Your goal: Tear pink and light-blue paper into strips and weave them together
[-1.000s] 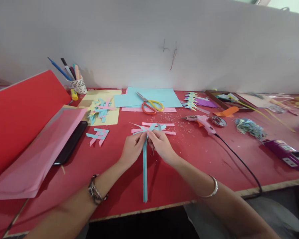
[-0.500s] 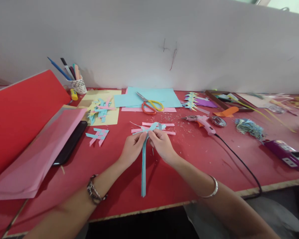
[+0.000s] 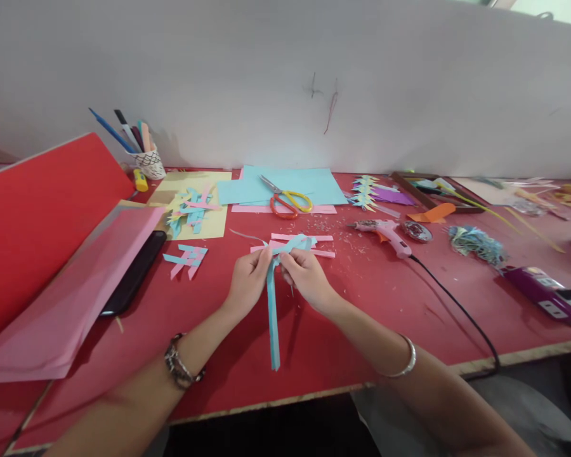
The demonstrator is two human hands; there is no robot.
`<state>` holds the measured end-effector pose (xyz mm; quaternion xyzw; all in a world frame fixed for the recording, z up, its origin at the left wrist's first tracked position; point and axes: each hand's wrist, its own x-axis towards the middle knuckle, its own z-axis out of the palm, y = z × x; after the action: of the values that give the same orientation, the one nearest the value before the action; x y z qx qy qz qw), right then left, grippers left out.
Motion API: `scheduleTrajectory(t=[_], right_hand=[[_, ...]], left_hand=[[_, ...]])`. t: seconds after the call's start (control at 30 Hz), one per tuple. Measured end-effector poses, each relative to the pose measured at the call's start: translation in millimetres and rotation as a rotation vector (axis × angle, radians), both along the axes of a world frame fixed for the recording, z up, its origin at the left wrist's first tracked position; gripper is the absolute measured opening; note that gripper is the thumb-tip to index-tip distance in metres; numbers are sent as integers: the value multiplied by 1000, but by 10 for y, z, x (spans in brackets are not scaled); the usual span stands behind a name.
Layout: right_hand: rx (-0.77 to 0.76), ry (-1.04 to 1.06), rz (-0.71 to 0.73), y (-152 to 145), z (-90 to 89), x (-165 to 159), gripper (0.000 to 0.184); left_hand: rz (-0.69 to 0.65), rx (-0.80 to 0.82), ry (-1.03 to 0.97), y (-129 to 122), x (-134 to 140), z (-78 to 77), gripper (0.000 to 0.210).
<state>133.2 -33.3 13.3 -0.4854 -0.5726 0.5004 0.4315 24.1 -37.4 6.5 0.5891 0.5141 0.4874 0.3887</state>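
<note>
On the left of the red surface (image 3: pixel 361 343), pink paper (image 3: pixel 85 292), partly covering a phone (image 3: pixel 136 276). Next, lying flat, a woven piece (image 3: pixel 189 259) in blue and pink. At centre, the left hand (image 3: pixel 245 282), thumb and finger pinching a blue strip (image 3: pixel 273 324) near its top, with its long end hanging toward the near edge. Just beside, the right hand (image 3: pixel 308 279), also pinching blue paper; exact grip hidden by the fingers. Behind both, pink strips (image 3: pixel 322 253). Farther right, a glue gun (image 3: pixel 397 244), then a tassel (image 3: pixel 478 246).

Compared with a second ago: a wider gap between the hands; more blue paper visible there; a higher lower end on the strip; a longer thin curl (image 3: pixel 246 237) out to the left. Probably a small shift of grip at the crossing, without release.
</note>
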Motion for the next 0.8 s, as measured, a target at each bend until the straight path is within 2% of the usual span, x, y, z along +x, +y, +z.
scheduleTrajectory(t=[0.13,0.2,0.5,0.6,0.73,0.8], right_hand=[[8,75,-61,7,18,-1,31],[4,95,-58,4,30,1,30],[52,26,136,-27,38,10,31],[58,13,129,-27,39,18,32],[91,-22,98,-25,22,22,34],[94,-19,71,-21,19,23,33]], left_hand=[[-159,-4,-6,7,10,17,36],[-185,10,10,0,13,20,37],[-143,79,31,-17,-4,1,42],[-146,74,17,-17,-3,-3,42],[-16,45,2,-10,-9,1,43],[-36,11,-1,-3,-11,7,44]])
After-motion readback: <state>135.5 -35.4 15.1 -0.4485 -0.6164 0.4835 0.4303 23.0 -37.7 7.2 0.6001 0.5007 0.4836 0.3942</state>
